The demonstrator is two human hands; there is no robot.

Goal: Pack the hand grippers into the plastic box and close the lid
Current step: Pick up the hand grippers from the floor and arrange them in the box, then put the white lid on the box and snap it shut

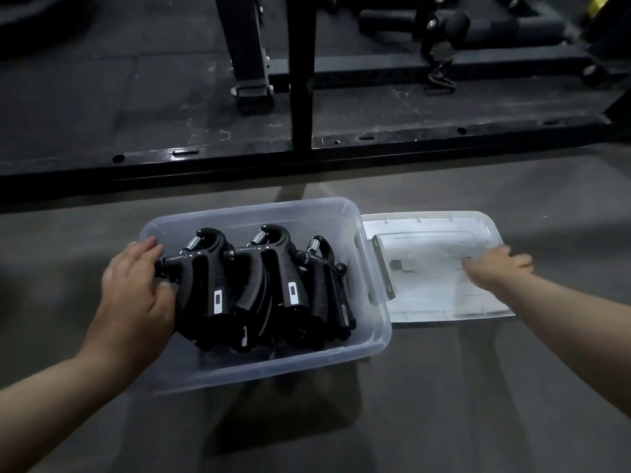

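Grip is confirmed at the left: the left hand (136, 291) reaches over the left rim of the plastic box (273, 370) and clasps the leftmost hand gripper (205, 285), thumb on the near side of its handle, fingers curled over the knob end. The box is clear and open-topped, and it sits on the grey floor (444, 421). The hand grippers (293, 291) lie inside it, black, packed side by side in a row, spring ends pointing away from the person and handles toward the person. Each visible unit carries a small white label on its handle. The row fills the left and middle of the box; it stops short of the right wall.

Just beside the right wall of the box, the lid (426, 302) lies flat on the floor, off the box. The right hand (495, 268) extends over the lid's far right part with fingers stretched out and grasping nothing. Motion blur prevents a finding on whether it touches the lid.

Beyond the box, a black steel frame (300, 80) stands on dark matting.
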